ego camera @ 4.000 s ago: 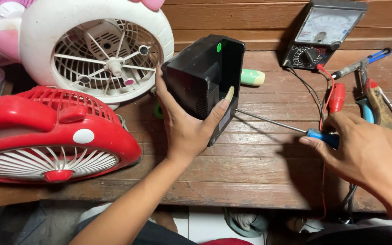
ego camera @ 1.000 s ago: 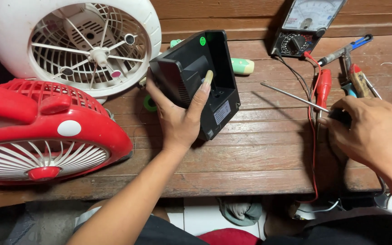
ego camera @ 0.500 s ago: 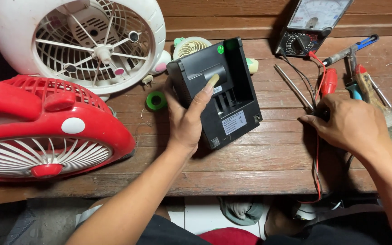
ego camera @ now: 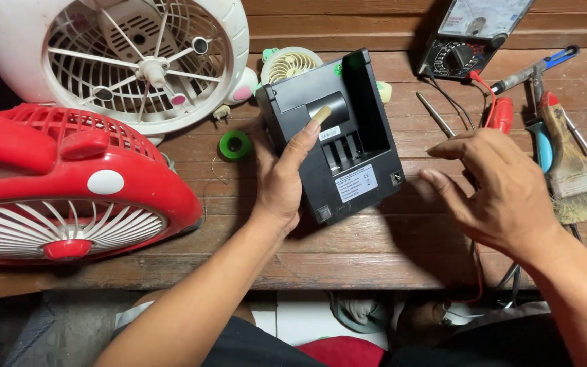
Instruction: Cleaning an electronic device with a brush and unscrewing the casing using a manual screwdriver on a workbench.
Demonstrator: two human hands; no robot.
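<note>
Head view, frame centre: black plastic device housing (ego camera: 338,146) lying on wooden bench (ego camera: 239,238), left hand (ego camera: 283,177) gripping its left edge, thumb laid across the top. Right hand (ego camera: 497,187) open, empty, hovering beside it above red probe lead (ego camera: 499,114). Risk, judged: one-sided grip may let housing slide toward the green tape roll (ego camera: 234,145)

Bare wooden bench (ego camera: 375,251) lies open between the left hand (ego camera: 281,178) and right hand (ego camera: 497,187). The red fan (ego camera: 69,183) blocks the left; a brush (ego camera: 572,166) and multimeter (ego camera: 473,34) crowd the right.
</note>
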